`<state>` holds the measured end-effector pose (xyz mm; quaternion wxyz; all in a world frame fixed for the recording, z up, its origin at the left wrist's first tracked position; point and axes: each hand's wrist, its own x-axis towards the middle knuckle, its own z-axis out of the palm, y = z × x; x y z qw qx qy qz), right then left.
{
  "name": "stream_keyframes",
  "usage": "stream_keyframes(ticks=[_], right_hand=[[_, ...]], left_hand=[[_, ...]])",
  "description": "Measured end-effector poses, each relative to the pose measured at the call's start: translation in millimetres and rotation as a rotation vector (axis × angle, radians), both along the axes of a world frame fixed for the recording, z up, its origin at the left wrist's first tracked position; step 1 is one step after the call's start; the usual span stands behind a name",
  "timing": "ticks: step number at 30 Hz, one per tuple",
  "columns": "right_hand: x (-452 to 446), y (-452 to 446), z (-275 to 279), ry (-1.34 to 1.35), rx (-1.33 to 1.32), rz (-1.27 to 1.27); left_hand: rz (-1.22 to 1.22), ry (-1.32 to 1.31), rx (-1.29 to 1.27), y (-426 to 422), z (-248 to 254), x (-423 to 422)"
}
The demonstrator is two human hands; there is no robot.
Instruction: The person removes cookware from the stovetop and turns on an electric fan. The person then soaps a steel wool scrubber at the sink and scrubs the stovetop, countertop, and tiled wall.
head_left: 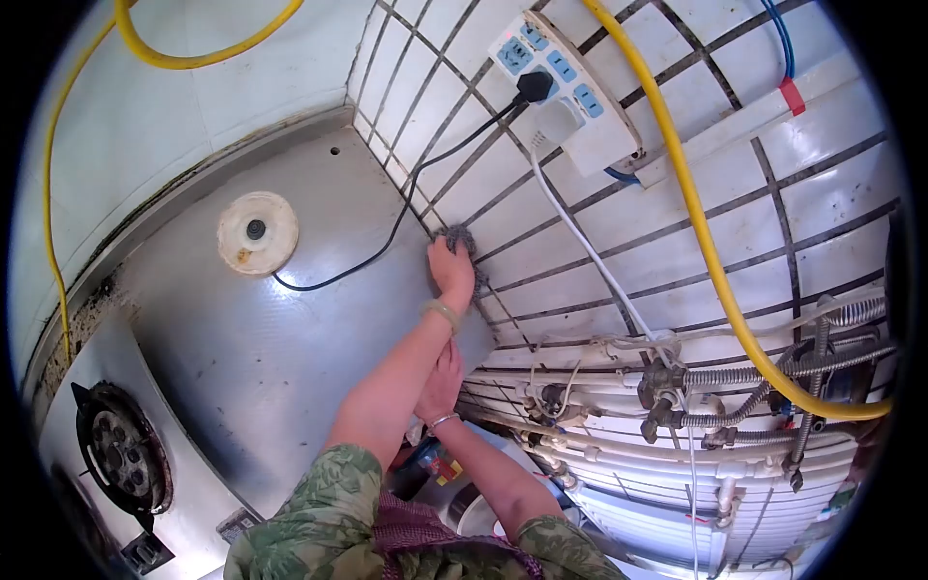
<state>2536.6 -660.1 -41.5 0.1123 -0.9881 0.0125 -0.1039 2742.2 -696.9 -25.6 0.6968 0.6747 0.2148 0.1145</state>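
Note:
My left hand (451, 267) is reached out to the corner where the steel counter (280, 358) meets the tiled wall (580, 232). Its fingers are closed over a grey steel wool scrubber (456, 236), which is pressed against the tiles. A pale bangle (443, 312) circles that wrist. Beneath my left forearm, my right hand (442, 387) lies near the counter's edge, its fingers partly covered by the forearm. Whether it grips anything cannot be made out.
A round whitish electric base (257, 234) sits on the counter, its black cord (382, 246) running to a wall power strip (564, 92). A gas stove (124, 449) stands lower left. A yellow hose (696, 193) crosses the wall. Pipes and valves (667, 391) line the lower right.

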Motion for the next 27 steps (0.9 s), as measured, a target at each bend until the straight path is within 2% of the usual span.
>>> stream_keyframes(ticks=[3,6,9,10,11,12,15,16,18,19,20,22,23,24,27], right_hand=[[-3.6,-2.6,2.1,0.185,-0.087,0.002],[-12.7,-8.5,-16.7,0.22,-0.026,-0.011],[-15.4,-14.9,-32.1,0.175,0.063,-0.023],[-15.8,-15.6,-31.5,0.167,0.052,-0.022],[-14.1,-15.9,-31.4,0.139,0.033,-0.027],[-9.8,-16.1,-28.8,0.126,0.004,-0.031],[-6.3,-10.7,-31.3,0.014,-0.094,-0.048],[-11.3,-11.4,-35.0,0.035,-0.059,-0.041],[-9.9,-23.5,-49.5,0.064,0.001,-0.013],[-8.8,-24.9,-62.5,0.057,0.43,-0.069],[-13.4,-23.6,-77.0,0.057,0.858,-0.132],[-11.8,-21.1,-70.7,0.06,0.851,-0.129],[-7.0,-14.2,-40.6,0.059,0.422,-0.064],[-3.8,-10.6,-22.1,0.057,-0.006,-0.003],[-3.4,-9.7,-21.7,0.039,0.007,0.002]], left_hand=[[0.03,-0.294,0.151,-8.1,53.1,-5.8],[-0.065,-0.54,-0.013,-1.9,134.7,-23.2],[0.032,-0.367,0.047,-22.5,69.0,-10.5],[-0.002,-0.18,-0.072,-18.1,45.9,-12.4],[0.083,-0.062,0.088,-25.1,9.3,-13.1],[0.005,0.073,-0.038,-21.5,-17.0,-12.1],[-0.079,0.176,0.089,-13.0,-26.1,-5.1],[-0.104,0.225,-0.006,-4.9,-8.9,-3.7],[-0.053,-0.025,0.083,-2.7,40.8,-10.7],[-0.029,-0.138,0.131,-5.8,54.5,-16.5],[0.043,-0.183,0.029,-11.4,53.9,-16.3],[0.003,0.052,0.016,-12.4,9.9,-4.2],[-0.017,0.16,0.009,-11.5,-16.4,4.4],[-0.052,0.152,0.018,1.4,-23.0,5.6],[0.008,0.026,0.114,5.6,-25.1,9.9]])
